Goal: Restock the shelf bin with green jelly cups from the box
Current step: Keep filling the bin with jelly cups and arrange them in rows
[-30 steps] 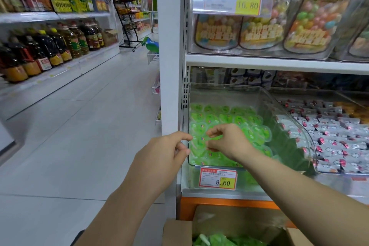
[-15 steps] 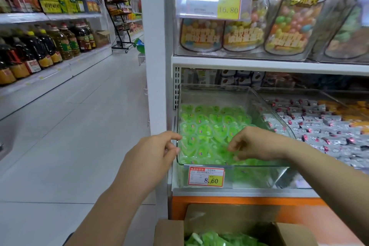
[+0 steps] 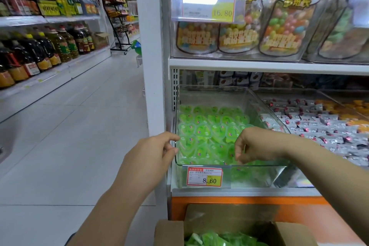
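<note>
Shelf bin (image 3: 211, 95) sat on the lower shelf and was part full. Green jelly cups (image 3: 207, 126) lay in flat layers across its floor, with bare wall above them toward 12 o'clock, so there was room for more.

Left hand (image 3: 151, 152) was at 9 o'clock of the bin front, thumb and forefinger at the front-left corner of the rim. Probably it steadied the bin. Whether it pinched or only touched, I couldn't tell.

Right hand (image 3: 257, 146) hung over the front half of the bin, toward 3 o'clock. Its fingers were loosely curled, pointing down, with no cup visible in them. It looked like a drop or a levelling touch.

Box (image 3: 169, 231) stood open at 6 o'clock below the shelf, with more green cups inside, close for short reaches.

Price tag (image 3: 204, 176) was on the bin front. Wrapped candies (image 3: 319, 126) filled the next bin at 3 o'clock.

Judgement: restock was midway, next a reach down to the box.
</note>
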